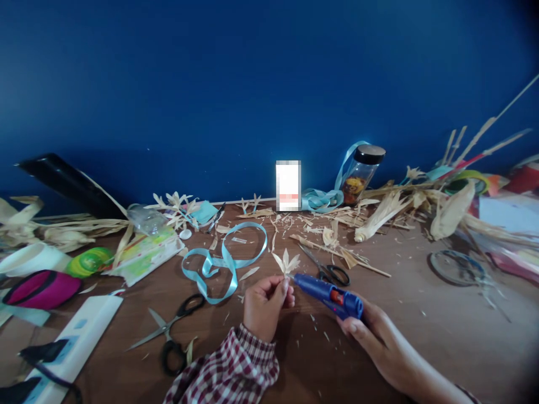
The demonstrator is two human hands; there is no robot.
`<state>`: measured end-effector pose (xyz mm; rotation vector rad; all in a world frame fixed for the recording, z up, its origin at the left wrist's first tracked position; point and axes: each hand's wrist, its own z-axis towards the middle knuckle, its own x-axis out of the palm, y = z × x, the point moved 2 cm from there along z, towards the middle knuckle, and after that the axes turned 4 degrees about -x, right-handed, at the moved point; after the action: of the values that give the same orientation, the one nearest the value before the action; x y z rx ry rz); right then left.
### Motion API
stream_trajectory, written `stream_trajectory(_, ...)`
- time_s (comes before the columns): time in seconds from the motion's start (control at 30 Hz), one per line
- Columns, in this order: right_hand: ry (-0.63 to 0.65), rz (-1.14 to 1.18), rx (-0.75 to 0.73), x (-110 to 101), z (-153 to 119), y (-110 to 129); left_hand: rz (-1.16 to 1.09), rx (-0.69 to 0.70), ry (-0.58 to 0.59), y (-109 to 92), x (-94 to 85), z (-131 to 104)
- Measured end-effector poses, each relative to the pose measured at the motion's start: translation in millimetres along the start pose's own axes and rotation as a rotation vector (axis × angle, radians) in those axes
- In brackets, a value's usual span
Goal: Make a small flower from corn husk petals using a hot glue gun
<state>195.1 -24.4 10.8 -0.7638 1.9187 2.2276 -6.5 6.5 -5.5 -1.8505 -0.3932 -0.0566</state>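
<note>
My left hand (267, 306), in a checked sleeve, pinches the base of a small pale husk flower (287, 262) whose petals point up. In my right hand (374, 336) is a blue glue gun (326, 294), its fingers wrapped round the handle end. The gun's nozzle points left and is right beside the flower's base; whether they touch is hard to tell. Behind the gun lies a pair of black-handled scissors (332, 273). Light blue ribbon (229, 261) lies in loops to the left, beyond my left hand.
Open scissors (168, 331) and a white power strip (80, 336) lie at the left. Husk flowers (174, 205) and scraps line the back. A lidded jar (360, 177) leans near the blue wall (252, 84). Husks (385, 216) and a wire coil (452, 269) are at the right.
</note>
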Motion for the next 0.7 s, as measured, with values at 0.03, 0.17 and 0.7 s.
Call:
stream_trajectory(0.03,-0.002,-0.005,0.004,0.0,-0.3,-1.6,0.007,0.002,0.006,0.2,0.1,0.0)
stream_trajectory(0.17,0.006,-0.006,0.012,0.7,-3.3,-9.3,0.021,0.024,0.015,0.8,-0.3,0.4)
stream_trajectory(0.7,0.011,0.019,0.015,0.8,2.8,-2.7,0.032,-0.023,0.015,-1.4,0.2,0.1)
